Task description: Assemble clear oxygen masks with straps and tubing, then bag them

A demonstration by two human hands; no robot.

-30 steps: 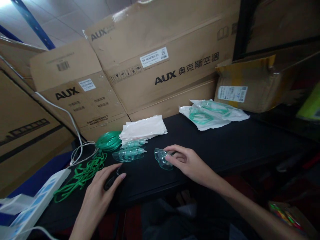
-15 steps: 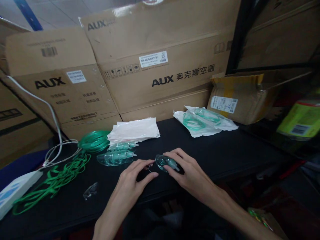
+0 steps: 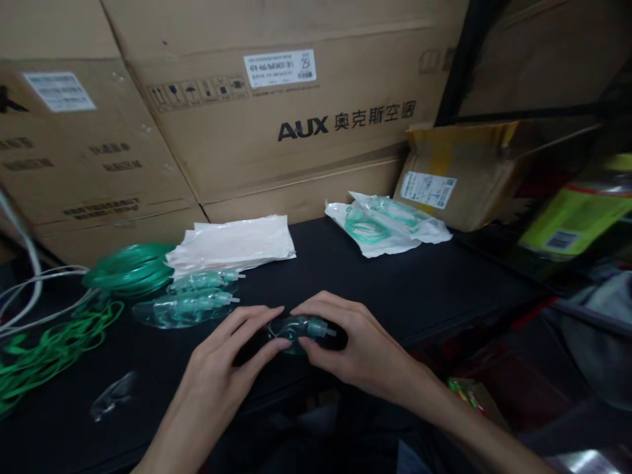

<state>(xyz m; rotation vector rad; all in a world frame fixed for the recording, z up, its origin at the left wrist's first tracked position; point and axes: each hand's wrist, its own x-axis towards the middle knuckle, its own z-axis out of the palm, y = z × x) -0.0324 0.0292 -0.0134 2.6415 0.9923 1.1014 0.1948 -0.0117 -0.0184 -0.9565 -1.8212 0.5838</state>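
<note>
A clear green oxygen mask (image 3: 295, 334) lies between my two hands above the black table, its pale connector end pointing right. My right hand (image 3: 340, 332) grips it from the right, thumb below and fingers above. From the left, my left hand (image 3: 241, 349) pinches a thin bent strip (image 3: 271, 330) against the mask's left edge; the fingers partly hide the strip. Left of my hands, more green masks (image 3: 192, 306) lie close together. Nearer the front left is a small clear plastic piece (image 3: 113, 395).
White pouches (image 3: 237, 243) are stacked at the back, beside coiled green tubing (image 3: 131, 268). Green elastic cords (image 3: 54, 352) lie at left. Packaged tubing (image 3: 368, 227) rests before a small open carton (image 3: 444, 171). Large cardboard boxes (image 3: 222, 151) wall off the back.
My left hand has brought the thin strip to the mask, and the hands have closed together around it. The view has shifted nearer and to the right.
</note>
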